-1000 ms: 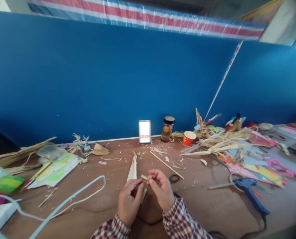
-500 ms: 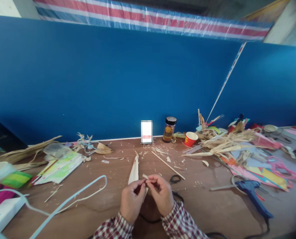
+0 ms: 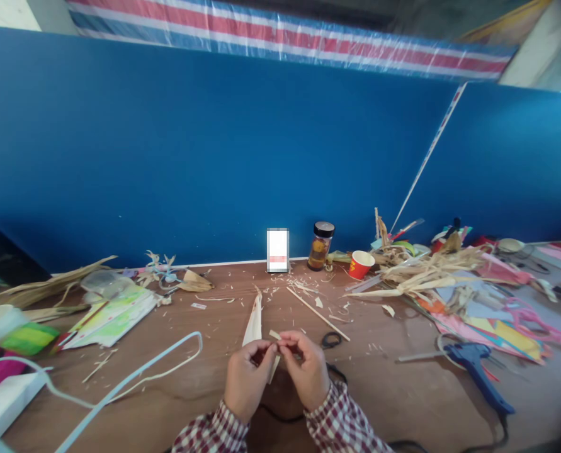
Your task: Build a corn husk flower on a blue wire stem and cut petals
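Pinched at the fingertips of the left hand [image 3: 245,380] and the right hand [image 3: 307,371], both closed on it: a narrow dried husk strip [image 3: 274,369], held just above the bench [image 3: 379,390] near its front edge. Probably featherweight, papery and brittle, apt to split along the grain or crease under a hard bend. Best gripped flat near the ends, with light pressure only. Just behind the left hand, a longer pointed husk leaf [image 3: 254,324]; right of the hands, black scissors [image 3: 330,340].
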The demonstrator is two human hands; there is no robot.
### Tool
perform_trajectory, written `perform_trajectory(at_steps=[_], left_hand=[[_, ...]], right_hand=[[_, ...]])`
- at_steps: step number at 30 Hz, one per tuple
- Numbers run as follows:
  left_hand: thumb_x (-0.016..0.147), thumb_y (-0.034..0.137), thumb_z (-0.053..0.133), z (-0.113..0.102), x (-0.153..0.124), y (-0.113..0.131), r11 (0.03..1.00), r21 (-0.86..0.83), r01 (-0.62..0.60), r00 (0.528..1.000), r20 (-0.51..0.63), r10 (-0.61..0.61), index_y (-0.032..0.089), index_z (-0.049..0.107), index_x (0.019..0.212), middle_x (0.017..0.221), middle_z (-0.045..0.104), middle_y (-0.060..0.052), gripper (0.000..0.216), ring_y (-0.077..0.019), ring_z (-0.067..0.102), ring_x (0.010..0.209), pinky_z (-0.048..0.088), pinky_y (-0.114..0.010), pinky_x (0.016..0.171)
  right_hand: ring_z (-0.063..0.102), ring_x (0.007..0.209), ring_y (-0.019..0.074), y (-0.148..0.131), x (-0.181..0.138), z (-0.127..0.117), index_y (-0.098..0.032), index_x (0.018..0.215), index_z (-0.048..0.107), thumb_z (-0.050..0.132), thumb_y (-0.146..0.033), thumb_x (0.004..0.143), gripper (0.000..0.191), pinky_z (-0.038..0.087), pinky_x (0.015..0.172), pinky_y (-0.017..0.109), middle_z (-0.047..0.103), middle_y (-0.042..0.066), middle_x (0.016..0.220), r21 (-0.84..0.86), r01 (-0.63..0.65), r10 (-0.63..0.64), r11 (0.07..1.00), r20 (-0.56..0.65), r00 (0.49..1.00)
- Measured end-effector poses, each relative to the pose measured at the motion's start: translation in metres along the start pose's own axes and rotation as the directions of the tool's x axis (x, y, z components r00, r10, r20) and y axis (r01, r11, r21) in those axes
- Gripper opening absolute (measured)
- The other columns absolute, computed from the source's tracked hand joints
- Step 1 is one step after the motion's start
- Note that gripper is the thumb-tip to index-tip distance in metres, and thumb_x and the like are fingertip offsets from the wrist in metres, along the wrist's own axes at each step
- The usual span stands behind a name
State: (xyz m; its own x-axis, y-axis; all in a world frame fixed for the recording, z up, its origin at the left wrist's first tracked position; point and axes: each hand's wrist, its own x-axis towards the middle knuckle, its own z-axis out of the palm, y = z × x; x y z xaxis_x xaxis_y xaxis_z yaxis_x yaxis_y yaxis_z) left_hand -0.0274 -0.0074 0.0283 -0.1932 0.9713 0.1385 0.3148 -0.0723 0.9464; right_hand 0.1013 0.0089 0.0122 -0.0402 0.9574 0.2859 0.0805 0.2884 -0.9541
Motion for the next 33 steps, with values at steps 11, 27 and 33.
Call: perform_trajectory(at_steps=[11,27,33], left_hand=[[0.063,0.038,0.063,0.005,0.003,-0.009,0.943,-0.208,0.259,0.966,0.059,-0.253,0.013,0.062,0.056,0.048,0.058,-0.001,0.026,-0.0118,0.050,0.045,0.035,-0.021,0.044],[0.067,0.039,0.057,-0.004,0.004,-0.007,0.896,-0.319,0.309,0.947,0.014,-0.322,0.014,0.057,0.068,0.052,0.053,0.003,0.024,-0.0077,0.042,0.041,0.031,-0.019,0.038],[0.081,0.039,0.043,-0.029,0.021,-0.026,0.993,-0.011,0.118,0.983,-0.142,-0.118,0.019,0.045,0.050,0.041,0.041,0.005,0.037,-0.0105,0.043,0.041,0.037,-0.022,0.043]], right_hand=[[0.060,0.079,0.0215,0.001,-0.008,0.001,-0.030,0.102,0.067,0.051,-0.024,0.084,0.024,0.047,0.075,0.036,0.069,0.007,0.086,-0.300,0.265,-0.241,0.917,0.115,0.964],[0.063,0.072,0.0149,-0.005,0.004,0.005,-0.017,0.091,0.062,0.071,-0.029,0.068,0.028,0.049,0.073,0.030,0.068,0.005,0.082,0.601,-0.363,0.411,0.712,0.063,0.909],[0.054,0.110,0.0243,-0.020,0.006,-0.009,-0.024,0.117,0.053,0.051,-0.042,0.081,0.040,0.040,0.091,0.044,0.055,0.011,0.124,0.814,-0.485,0.444,0.319,0.323,0.836]])
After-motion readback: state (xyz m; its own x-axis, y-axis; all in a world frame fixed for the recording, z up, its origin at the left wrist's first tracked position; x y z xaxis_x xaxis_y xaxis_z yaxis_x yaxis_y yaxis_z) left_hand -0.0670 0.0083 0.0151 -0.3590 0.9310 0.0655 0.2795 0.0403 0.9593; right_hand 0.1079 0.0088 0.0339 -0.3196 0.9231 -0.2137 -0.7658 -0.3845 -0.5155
